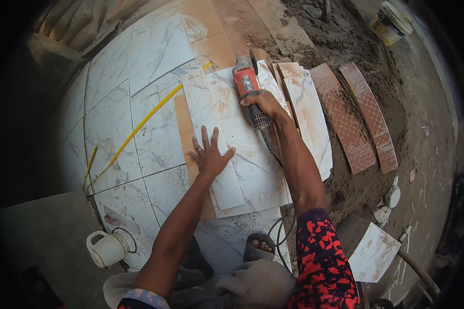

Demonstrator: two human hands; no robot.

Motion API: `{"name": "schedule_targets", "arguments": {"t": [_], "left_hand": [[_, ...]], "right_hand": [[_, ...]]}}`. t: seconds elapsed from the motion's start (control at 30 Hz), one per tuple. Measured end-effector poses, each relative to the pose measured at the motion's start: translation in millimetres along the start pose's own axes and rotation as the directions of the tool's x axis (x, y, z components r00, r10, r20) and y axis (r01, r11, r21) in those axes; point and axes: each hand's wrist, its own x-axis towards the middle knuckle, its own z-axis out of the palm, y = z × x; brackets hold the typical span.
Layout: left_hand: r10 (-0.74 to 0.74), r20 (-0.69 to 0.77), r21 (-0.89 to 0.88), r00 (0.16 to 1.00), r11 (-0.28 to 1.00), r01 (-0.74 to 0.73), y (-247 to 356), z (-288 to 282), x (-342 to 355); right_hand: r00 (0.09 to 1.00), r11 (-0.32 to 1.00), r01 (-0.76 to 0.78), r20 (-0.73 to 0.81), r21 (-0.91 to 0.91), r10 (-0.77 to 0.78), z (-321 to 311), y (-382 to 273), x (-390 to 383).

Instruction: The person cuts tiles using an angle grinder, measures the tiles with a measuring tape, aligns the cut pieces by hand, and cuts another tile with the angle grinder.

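Note:
My right hand [263, 102] is wrapped round the dark rear body of a red and black angle grinder [246, 81]. The grinder's disc [253, 62] is at the far end, over the top edge of a large white marbled tile [252, 170]. From the grinder's near end a dark cord runs down toward my feet. Fingers spread, my left hand [211, 158] lies flat on a narrow white marbled tile strip [229, 188]. This strip rests on the large tile, partly over a brown-backed piece [184, 123]. A yellow measuring tape [139, 127] stretches across the tiles to the left.
More white tiles [307, 103] are stacked on the right, beside two reddish patterned tiles [368, 103]. A white bucket [391, 23] stands far right near loose dirt [340, 31]. A cream jug [108, 248] is at lower left. My sandalled foot [260, 246] is close to the looped cord [279, 232].

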Motion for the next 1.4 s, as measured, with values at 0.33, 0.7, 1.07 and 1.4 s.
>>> {"name": "schedule_targets", "arguments": {"t": [0.33,0.7,1.07,1.4], "left_hand": [[-0.002,0.0,-0.009,1.0,1.0,0.002,-1.2,0.1,-1.6],[0.002,0.0,-0.012,1.0,1.0,-0.002,-0.8,0.2,-1.4],[-0.003,0.006,-0.01,1.0,1.0,0.003,0.2,-0.7,-1.2],[0.008,-0.004,-0.022,1.0,1.0,-0.008,-0.5,1.2,-0.6]], "right_hand": [[1.0,1.0,0.02,-0.013,-0.019,-0.021,3.5,0.5,-3.1],[0.999,1.0,0.029,-0.014,-0.001,-0.029,4.5,7.3,-4.1],[1.0,1.0,-0.002,-0.006,0.008,0.002,2.8,5.7,-5.5],[0.999,0.999,0.042,-0.015,-0.025,-0.042,2.0,14.7,-6.3]]}}
